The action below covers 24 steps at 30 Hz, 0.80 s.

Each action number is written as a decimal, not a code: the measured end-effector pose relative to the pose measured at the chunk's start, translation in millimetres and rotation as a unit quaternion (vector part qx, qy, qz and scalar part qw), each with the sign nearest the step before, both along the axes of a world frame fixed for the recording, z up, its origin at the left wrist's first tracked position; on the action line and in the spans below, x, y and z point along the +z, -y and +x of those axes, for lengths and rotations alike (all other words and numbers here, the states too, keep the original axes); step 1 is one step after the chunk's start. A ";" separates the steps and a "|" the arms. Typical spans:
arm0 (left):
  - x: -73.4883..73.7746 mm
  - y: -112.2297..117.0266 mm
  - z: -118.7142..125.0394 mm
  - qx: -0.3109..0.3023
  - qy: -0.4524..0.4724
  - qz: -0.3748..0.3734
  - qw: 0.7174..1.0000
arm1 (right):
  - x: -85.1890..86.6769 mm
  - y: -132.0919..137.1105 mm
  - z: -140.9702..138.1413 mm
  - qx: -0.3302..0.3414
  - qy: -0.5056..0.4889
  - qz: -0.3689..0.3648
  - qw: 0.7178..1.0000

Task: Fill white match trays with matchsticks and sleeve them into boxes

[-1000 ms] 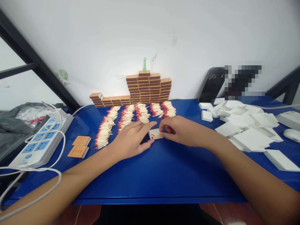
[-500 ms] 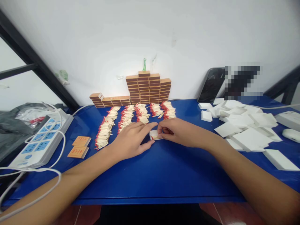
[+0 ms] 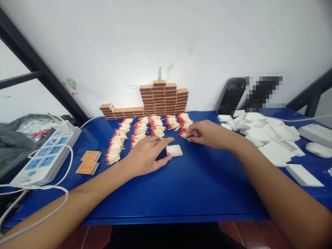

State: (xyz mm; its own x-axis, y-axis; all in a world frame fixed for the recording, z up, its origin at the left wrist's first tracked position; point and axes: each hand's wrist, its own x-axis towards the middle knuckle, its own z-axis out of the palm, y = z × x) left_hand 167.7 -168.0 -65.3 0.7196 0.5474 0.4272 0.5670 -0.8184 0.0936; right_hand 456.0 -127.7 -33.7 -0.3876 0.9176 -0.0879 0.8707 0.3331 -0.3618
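Observation:
A small white matchbox tray lies on the blue table with a few red-tipped matches along its near side. My left hand rests at its left end, thumb and index finger spread about it, the thumb at the near corner. My right hand is at the near end of the rightmost row of matches, thumb and index finger pinched on match ends there. How many matches are between the fingertips cannot be made out. More rows of matches lie to the left, red heads all leftward.
Stacked matchboxes stand against the wall behind the matches. White trays are heaped at the right, near a leaning phone. Two orange matchbox sleeves and a power strip with looped white cable lie at the left.
My right hand has moved from the tray up and right to the rightmost match row, uncovering the tray. My left hand has stayed in place.

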 end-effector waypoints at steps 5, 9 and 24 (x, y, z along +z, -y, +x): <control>-1.2 -1.0 -0.7 -0.007 0.000 0.006 1.000 | -3.2 0.4 -3.6 0.023 -0.019 0.012 0.999; -2.5 -1.8 -0.8 -0.010 0.000 0.016 1.000 | -0.5 0.6 -4.2 0.024 -0.023 0.022 0.999; -3.3 -2.3 -1.2 -0.014 -0.002 0.010 1.000 | -2.4 -2.3 1.4 0.070 -0.053 0.066 0.994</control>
